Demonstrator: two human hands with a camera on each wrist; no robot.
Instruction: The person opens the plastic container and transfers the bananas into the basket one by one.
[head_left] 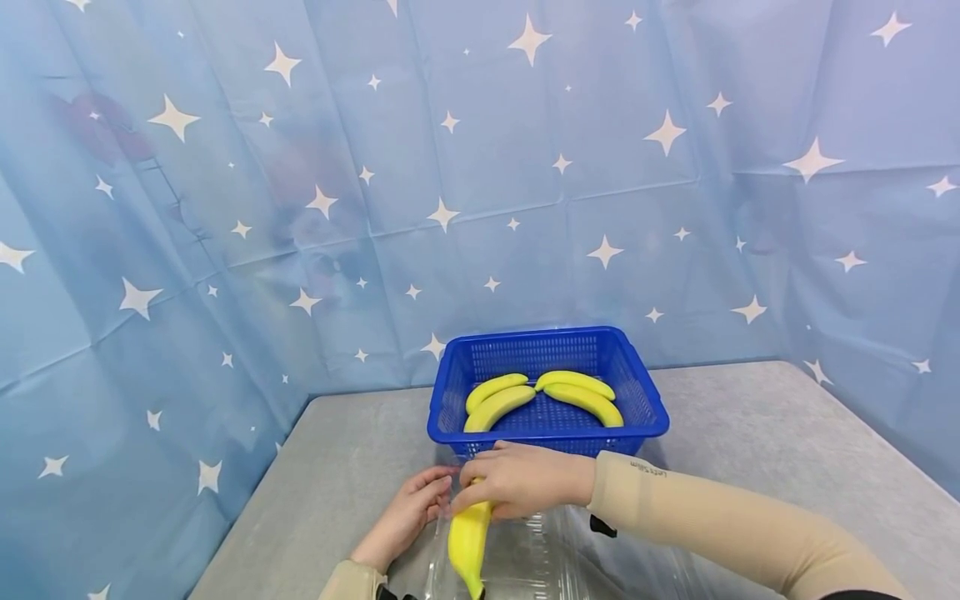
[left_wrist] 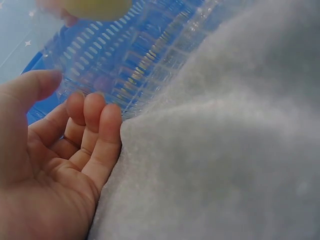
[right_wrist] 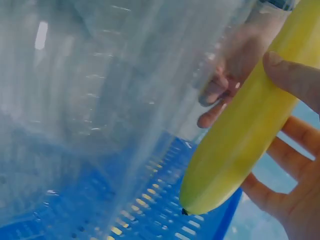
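My right hand (head_left: 521,479) grips a yellow banana (head_left: 468,542), thumb on one side and fingers on the other. In the right wrist view the banana (right_wrist: 240,135) slants across, its dark tip pointing down over the left wall of a clear plastic box (head_left: 525,558). My left hand (head_left: 411,510) is at the box's left far corner. In the left wrist view its fingers (left_wrist: 102,120) are curled against the ribbed clear wall, with the thumb close by at the edge. Seen through the plastic, the left hand also shows in the right wrist view.
Behind the box stands a blue basket (head_left: 551,437) with several bananas (head_left: 501,407) lying in it. All of this is on a grey table (head_left: 780,450). A blue curtain with white stars (head_left: 487,167) hangs along the back and the sides.
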